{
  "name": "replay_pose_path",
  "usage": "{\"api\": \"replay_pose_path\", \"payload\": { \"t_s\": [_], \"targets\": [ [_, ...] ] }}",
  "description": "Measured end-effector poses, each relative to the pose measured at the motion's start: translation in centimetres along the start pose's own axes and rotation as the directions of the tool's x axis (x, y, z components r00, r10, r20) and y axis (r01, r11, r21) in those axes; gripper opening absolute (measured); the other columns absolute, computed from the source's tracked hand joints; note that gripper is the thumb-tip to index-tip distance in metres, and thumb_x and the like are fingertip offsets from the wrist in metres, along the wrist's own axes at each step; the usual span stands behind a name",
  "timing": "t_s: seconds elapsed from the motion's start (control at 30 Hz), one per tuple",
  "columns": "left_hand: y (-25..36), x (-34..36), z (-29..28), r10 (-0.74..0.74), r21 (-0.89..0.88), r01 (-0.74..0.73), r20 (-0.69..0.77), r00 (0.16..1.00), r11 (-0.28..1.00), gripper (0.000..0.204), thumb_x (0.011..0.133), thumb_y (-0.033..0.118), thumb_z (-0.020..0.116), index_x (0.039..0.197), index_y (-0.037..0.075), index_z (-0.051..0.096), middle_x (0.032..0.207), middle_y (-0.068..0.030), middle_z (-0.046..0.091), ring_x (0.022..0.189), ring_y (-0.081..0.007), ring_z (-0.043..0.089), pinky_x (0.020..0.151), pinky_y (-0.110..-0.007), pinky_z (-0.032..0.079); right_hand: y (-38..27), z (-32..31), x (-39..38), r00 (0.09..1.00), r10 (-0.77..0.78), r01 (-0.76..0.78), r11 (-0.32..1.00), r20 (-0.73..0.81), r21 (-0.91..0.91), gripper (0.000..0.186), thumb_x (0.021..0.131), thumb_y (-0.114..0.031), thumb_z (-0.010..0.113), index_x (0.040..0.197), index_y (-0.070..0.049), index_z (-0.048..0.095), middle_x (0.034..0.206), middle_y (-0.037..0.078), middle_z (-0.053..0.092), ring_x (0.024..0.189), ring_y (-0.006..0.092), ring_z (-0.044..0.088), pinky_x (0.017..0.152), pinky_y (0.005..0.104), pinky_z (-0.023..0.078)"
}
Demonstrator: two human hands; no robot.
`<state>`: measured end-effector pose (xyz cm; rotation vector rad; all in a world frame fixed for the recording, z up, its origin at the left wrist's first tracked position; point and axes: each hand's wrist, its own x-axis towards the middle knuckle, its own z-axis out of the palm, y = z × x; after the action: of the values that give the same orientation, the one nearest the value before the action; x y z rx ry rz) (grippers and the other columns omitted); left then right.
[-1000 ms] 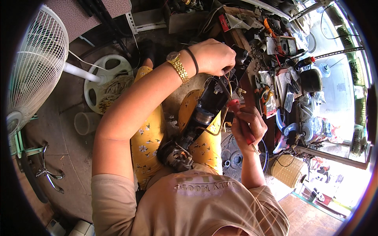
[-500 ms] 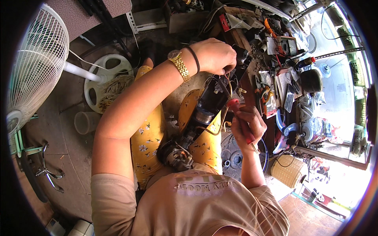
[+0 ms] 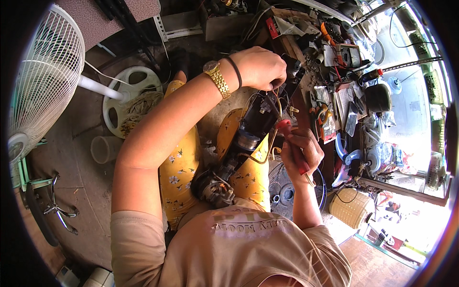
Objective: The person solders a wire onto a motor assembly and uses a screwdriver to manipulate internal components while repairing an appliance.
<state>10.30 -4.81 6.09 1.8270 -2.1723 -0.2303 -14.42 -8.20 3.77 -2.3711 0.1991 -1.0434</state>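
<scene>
Across my lap lies a fan's dark body, with an open black housing (image 3: 258,118) at its far end and a bare motor (image 3: 216,189) close to my waist. My left hand (image 3: 262,69) is closed over the far end of the housing, fingertips pinched together among thin wires; what they grip is too small to make out. In my right hand (image 3: 304,152) is a red-handled soldering iron (image 3: 297,154), its metal shaft pointing at the wires below my left fingertips. A silvery wound spool (image 3: 247,140) rests on the housing. A brown cable (image 3: 273,138) loops beside it.
A white standing fan (image 3: 48,71) with a round base (image 3: 111,98) stands at left, a clear plastic cup (image 3: 103,149) nearby. At right a cluttered bench holds orange-handled scissors (image 3: 322,115) and blue fan blades (image 3: 345,157). A fan grille (image 3: 282,179) is beside my right knee.
</scene>
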Motion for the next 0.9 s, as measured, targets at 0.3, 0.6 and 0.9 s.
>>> {"api": "replay_pose_path", "payload": {
  "t_s": [0.3,0.6,0.9],
  "targets": [
    [-0.03,0.00,-0.06,0.000,-0.008,0.000,-0.001,1.000,1.000,0.004,0.071,0.013,0.068,0.072,0.011,0.065,0.082,-0.0029,0.058,0.086,-0.0237,0.063,0.073,-0.037,0.052,-0.01,0.11,-0.09,1.000,-0.008,0.008,1.000,-0.028,0.009,0.021,0.064,0.010,0.068,0.080,-0.002,0.060,0.077,0.010,0.063,0.067,0.0233,0.064,0.061,0.0301,0.051],
    [0.10,-0.01,-0.11,-0.011,-0.011,0.011,0.012,1.000,1.000,0.003,0.071,0.012,0.067,0.072,0.011,0.065,0.081,-0.0031,0.058,0.086,-0.0235,0.063,0.073,-0.037,0.052,-0.37,0.19,-0.17,0.999,0.020,-0.020,1.000,-0.049,-0.001,0.021,0.065,0.010,0.069,0.079,-0.003,0.060,0.076,0.010,0.063,0.067,0.0233,0.064,0.061,0.0297,0.051],
    [0.14,-0.02,-0.27,-0.005,0.000,0.005,0.013,1.000,1.000,0.003,0.071,0.012,0.067,0.072,0.011,0.065,0.081,-0.0032,0.058,0.086,-0.0236,0.063,0.073,-0.037,0.052,-0.19,-0.15,-0.62,0.999,0.037,-0.037,0.999,0.006,0.035,0.019,0.072,0.003,0.065,0.088,-0.003,0.058,0.083,0.014,0.064,0.074,0.0243,0.064,0.066,0.0302,0.050]
  ]
}}
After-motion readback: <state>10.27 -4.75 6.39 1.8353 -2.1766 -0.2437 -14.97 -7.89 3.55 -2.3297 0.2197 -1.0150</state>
